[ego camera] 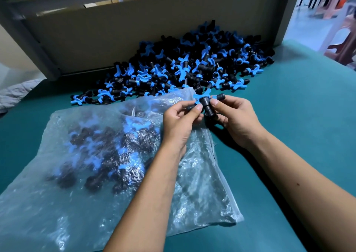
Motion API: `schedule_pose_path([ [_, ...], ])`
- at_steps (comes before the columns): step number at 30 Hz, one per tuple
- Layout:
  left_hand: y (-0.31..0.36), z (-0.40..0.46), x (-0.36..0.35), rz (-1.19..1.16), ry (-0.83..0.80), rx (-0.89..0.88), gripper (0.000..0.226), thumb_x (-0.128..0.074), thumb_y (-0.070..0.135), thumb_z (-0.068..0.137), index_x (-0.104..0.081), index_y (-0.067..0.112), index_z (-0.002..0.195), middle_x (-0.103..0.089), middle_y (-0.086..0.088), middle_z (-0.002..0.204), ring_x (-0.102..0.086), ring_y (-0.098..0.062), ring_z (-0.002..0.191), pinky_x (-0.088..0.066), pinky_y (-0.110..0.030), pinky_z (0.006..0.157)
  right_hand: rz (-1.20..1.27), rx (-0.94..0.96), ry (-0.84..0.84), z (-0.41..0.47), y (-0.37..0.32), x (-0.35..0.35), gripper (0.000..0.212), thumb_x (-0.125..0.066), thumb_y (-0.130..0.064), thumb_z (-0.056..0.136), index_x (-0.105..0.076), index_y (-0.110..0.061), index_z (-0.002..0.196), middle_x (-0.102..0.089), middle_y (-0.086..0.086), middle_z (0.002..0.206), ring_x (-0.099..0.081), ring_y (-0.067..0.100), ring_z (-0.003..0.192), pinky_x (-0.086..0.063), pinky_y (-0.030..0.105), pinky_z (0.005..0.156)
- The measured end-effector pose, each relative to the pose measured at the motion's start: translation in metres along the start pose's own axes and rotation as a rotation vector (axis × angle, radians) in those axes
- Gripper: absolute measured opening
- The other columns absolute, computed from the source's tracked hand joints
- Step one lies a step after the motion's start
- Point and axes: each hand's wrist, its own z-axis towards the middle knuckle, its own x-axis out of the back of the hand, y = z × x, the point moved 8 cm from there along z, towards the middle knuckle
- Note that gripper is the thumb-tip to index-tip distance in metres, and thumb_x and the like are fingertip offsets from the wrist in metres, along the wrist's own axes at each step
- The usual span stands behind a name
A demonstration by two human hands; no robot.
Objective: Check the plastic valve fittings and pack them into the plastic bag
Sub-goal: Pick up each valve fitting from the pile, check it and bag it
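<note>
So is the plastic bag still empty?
No, the plastic bag already holds many black and blue valve fittings, visible through its clear film on the left side.

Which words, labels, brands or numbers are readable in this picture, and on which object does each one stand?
None can be read.
Clear plastic bag: no print visible.
Black valve fitting with blue handle, held by both hands: no marking legible.
Pile of black-and-blue fittings: too small to tell.
Brown cardboard wall: plain.
</note>
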Motion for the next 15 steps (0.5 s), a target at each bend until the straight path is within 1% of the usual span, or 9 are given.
schedule_pose_path([
  [4, 0.001, 0.001, 0.003, -0.008, -0.001, 0.007, 0.014, -0.079, 0.005, 0.087, -0.076, 0.010, 0.100, -0.077, -0.004, 0.081, -0.073, -0.014, 0.075, -0.058, -0.022, 0.072, -0.090, 0.028, -0.042, 0.002, -0.002, -0.003, 0.018, -0.069, -0.010, 0.093, -0.073, 0.006, 0.100, -0.072, 0.013, 0.082, -0.065, 0.019, 0.069, -0.053, 0.030, 0.066],
  [6, 0.002, 0.001, 0.003, -0.012, 0.006, 0.012, 0.015, -0.079, 0.005, 0.087, -0.075, 0.008, 0.101, -0.077, -0.004, 0.081, -0.073, -0.014, 0.075, -0.058, -0.022, 0.072, -0.090, 0.030, -0.038, 0.002, -0.002, -0.004, 0.020, -0.070, -0.010, 0.093, -0.072, 0.007, 0.101, -0.072, 0.015, 0.083, -0.064, 0.019, 0.068, -0.052, 0.030, 0.066],
  [8, 0.004, 0.000, 0.005, -0.007, 0.028, 0.007, 0.010, -0.076, 0.004, 0.089, -0.074, 0.008, 0.099, -0.075, -0.004, 0.078, -0.070, -0.013, 0.072, -0.058, -0.023, 0.070, -0.018, 0.028, 0.027, 0.003, -0.002, 0.002, 0.019, -0.070, -0.009, 0.092, -0.071, 0.007, 0.102, -0.069, 0.016, 0.083, -0.062, 0.018, 0.067, -0.051, 0.031, 0.067],
  [11, 0.009, 0.002, 0.010, -0.028, 0.065, -0.006, 0.005, -0.071, 0.003, 0.092, -0.073, 0.008, 0.094, -0.074, -0.004, 0.074, -0.068, -0.011, 0.068, -0.058, -0.020, 0.067, 0.149, 0.014, 0.168, 0.005, -0.002, 0.017, 0.022, -0.069, -0.009, 0.092, -0.070, 0.004, 0.109, -0.061, 0.003, 0.073, -0.054, 0.010, 0.063, -0.047, 0.024, 0.062],
  [13, 0.011, 0.003, 0.010, -0.013, 0.051, -0.016, 0.006, -0.071, 0.004, 0.093, -0.073, 0.008, 0.096, -0.074, -0.004, 0.075, -0.069, -0.010, 0.068, -0.057, -0.020, 0.066, 0.147, 0.011, 0.182, 0.006, -0.001, 0.019, 0.018, -0.069, -0.012, 0.092, -0.072, 0.001, 0.105, -0.059, 0.002, 0.071, -0.053, 0.009, 0.062, -0.047, 0.021, 0.060],
  [15, 0.010, 0.001, 0.005, 0.038, 0.014, -0.031, 0.008, -0.073, 0.006, 0.092, -0.075, 0.013, 0.096, -0.075, -0.003, 0.078, -0.069, -0.013, 0.073, -0.058, -0.023, 0.067, 0.051, 0.017, 0.119, 0.005, -0.001, 0.012, 0.014, -0.072, -0.014, 0.091, -0.074, -0.002, 0.097, -0.064, 0.009, 0.074, -0.058, 0.014, 0.062, -0.052, 0.025, 0.061],
])
